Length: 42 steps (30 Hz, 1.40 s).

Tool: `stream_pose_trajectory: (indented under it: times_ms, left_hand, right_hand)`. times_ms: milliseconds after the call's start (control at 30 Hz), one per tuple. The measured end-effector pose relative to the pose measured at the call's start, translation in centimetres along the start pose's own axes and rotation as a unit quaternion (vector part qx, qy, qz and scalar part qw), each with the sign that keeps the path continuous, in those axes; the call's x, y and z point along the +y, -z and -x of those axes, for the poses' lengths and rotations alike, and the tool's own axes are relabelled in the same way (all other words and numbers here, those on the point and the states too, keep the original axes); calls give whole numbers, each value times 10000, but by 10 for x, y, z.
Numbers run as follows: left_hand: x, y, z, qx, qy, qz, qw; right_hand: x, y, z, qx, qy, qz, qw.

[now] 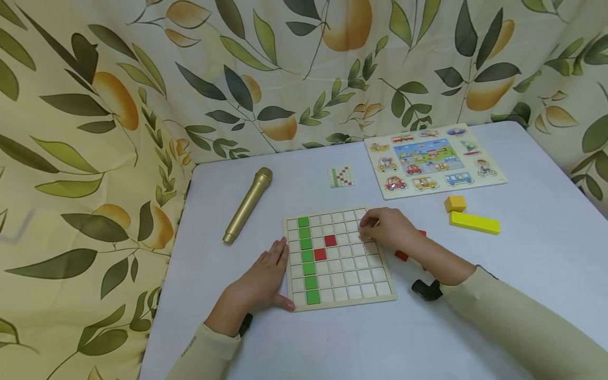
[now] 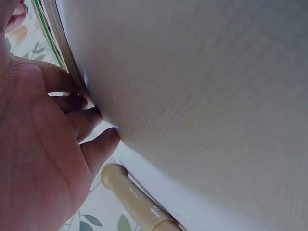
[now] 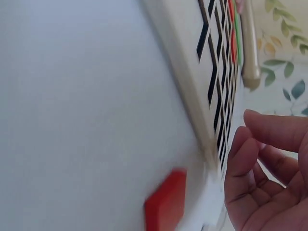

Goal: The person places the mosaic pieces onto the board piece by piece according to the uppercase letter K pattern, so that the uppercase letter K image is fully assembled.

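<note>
A square wooden grid board lies on the table, with a column of green squares at its left and two red squares set diagonally beside it. My left hand rests palm down against the board's left side, fingers extended along the edge and thumb at the lower corner. My right hand is over the board's right edge, its fingers loosely bent. In the right wrist view its thumb and index fingertips are close together, and no thing shows between them. Loose red pieces lie partly under the right forearm.
A small pattern card lies behind the board. Near it are a picture puzzle board, an orange block and a long yellow block. A gold microphone-shaped object lies at left. Patterned curtains surround the table.
</note>
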<state>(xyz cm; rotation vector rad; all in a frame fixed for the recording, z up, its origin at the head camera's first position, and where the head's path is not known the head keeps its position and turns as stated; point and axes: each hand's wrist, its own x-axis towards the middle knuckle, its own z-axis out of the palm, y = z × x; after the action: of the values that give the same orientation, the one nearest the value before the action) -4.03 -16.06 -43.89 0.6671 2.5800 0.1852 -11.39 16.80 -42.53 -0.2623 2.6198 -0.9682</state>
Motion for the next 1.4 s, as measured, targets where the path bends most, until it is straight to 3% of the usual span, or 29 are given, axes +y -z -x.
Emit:
stream_pose_trajectory:
  times_ms: [700,1100,1400]
  left_hand:
    - [-1,-1,1,-30,55,26,10000]
    - [-1,0,0,18,16,44,10000]
    - [1,1,1,-1,5,53,10000]
  right_hand:
    - [51,53,32,-6,-996,100,9950]
    - [72,55,37,-201,-1241,177,9919]
    - [71,54,37,-203,-1169,208,9927]
